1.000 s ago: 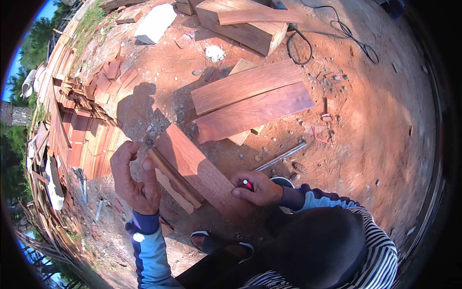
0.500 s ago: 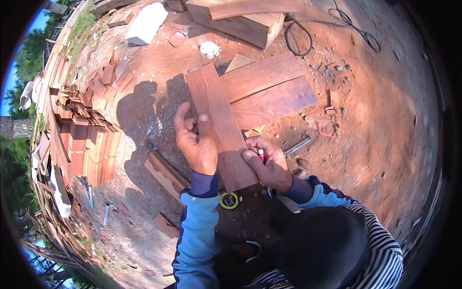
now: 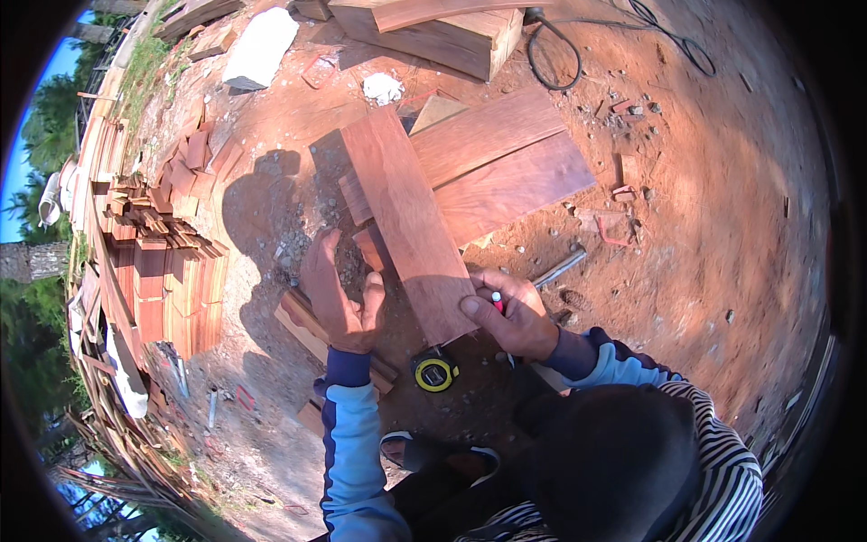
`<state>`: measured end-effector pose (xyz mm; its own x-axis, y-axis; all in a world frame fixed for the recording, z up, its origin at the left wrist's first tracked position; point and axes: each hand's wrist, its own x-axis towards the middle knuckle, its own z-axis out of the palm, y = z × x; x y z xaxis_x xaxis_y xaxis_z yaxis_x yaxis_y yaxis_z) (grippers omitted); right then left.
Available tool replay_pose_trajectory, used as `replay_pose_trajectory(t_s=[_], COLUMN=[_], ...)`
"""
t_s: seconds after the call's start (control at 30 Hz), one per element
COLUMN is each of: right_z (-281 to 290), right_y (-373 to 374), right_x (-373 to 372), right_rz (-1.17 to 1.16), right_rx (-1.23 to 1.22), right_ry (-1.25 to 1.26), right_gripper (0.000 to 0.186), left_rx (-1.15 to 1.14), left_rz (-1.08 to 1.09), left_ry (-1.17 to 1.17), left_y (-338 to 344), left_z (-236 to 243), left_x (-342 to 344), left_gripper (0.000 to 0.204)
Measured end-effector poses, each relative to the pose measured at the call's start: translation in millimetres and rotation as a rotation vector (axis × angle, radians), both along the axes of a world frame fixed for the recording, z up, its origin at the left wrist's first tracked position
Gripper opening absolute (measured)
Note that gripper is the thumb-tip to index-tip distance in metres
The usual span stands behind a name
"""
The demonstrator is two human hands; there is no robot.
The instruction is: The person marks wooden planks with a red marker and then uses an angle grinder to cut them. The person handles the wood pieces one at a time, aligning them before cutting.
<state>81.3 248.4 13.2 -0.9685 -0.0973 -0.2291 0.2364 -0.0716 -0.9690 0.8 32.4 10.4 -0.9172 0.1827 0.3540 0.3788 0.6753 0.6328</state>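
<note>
My right hand point(image 3: 511, 312) grips the near end of a narrow reddish board point(image 3: 397, 204), with a red pen point(image 3: 498, 303) among the fingers. My left hand point(image 3: 342, 291) is open just left of that board, apart from it, fingers extended. A yellow-and-black tape measure point(image 3: 436, 371) is beneath the board's near end. The board's far end overlaps two wider planks point(image 3: 515, 194) lying across pale wood. Below my left hand, wood strips point(image 3: 302, 322) lie on the dirt, partly hidden by that hand and sleeve.
Stacked cut boards point(image 3: 172, 298) and offcuts line the left side. A white block point(image 3: 260, 50), a large timber box point(image 3: 424, 41) and looped black cable point(image 3: 554, 54) are at the back. A metal tube point(image 3: 560, 267) lies right of my right hand.
The narrow board has moved forward over the wider planks. My left hand came onto it half a second ago and has since left it, moving down and left. The tape measure has come into sight.
</note>
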Motion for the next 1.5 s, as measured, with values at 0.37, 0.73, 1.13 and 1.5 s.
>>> replay_pose_trajectory(t_s=[0.37,0.73,1.13,1.5], right_z=[20,18,18,26], right_y=[8,7,8,9], right_x=[-1,1,1,1], right_rz=[0.165,0.165,0.171,0.184], right_rx=[0.065,0.058,0.067,-0.014], right_ry=[0.019,0.053,0.073,-0.004], right_gripper=[0.027,0.021,0.020,0.024], left_rx=[-0.469,-0.373,-0.320,0.081], left_rz=[0.079,0.039,0.024,-0.044], left_ry=[0.170,0.129,0.087,-0.396], left_y=[35,45,43,41], left_z=[-3,-16,-20,-29], left_x=[-12,-11,-8,0], left_gripper=[0.074,0.060,0.045,0.032])
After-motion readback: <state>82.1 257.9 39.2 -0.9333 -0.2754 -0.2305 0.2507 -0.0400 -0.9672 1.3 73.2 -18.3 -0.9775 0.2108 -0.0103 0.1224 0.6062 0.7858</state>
